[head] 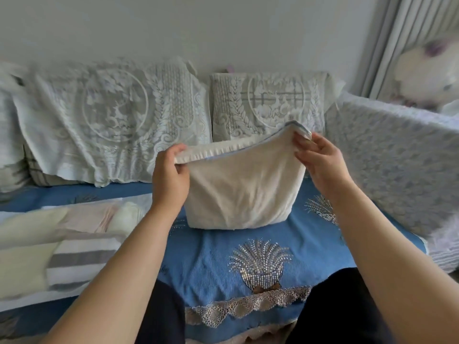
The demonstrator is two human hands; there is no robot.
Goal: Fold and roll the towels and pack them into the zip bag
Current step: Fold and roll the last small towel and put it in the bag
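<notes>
At frame centre, a cream towel (238,189) is held up by its top edge, folded double, bottom edge touching the blue sofa cover (223,264). Its 10 o'clock corner is pinched by the left hand (171,175), fingers curled over the hem. Its 1 o'clock corner is pinched by the right hand (320,160), thumb and fingertips closed on the layers. More towels (74,247), cream, pink and grey-striped, are piled at 9 o'clock, well apart. Lace-covered cushions (111,120) are seen at 11 to 12 o'clock; a curtain (397,33) at 2 o'clock.
</notes>
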